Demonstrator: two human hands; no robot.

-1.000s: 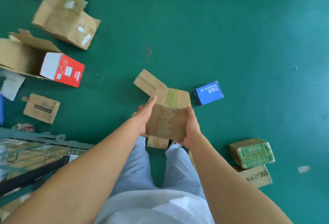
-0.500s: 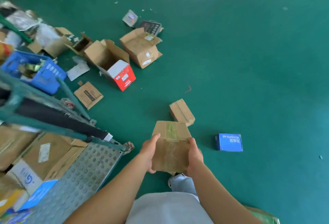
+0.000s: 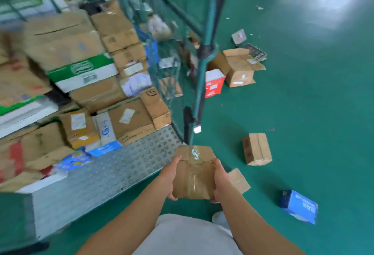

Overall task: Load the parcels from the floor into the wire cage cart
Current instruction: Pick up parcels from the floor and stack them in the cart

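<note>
The taped cardboard parcel (image 3: 193,172) is in the air, just off the near corner of the wire cage cart (image 3: 204,56). The left hand (image 3: 169,177) and right hand (image 3: 220,179) each clamp a side, fingers curled underneath. That grip is only side pressure on glossy tape, so the parcel could slip. It might also snag the corner post. The cart's studded metal deck (image 3: 113,173) has bare space before stacked boxes (image 3: 97,84). More parcels (image 3: 256,148) litter the green floor (image 3: 303,113).

floor (image 3: 303,103): I saw plain teal-green
held parcel (image 3: 194,175): brown
cart deck (image 3: 105,175): grey, studded
small box (image 3: 299,206): blue
</note>
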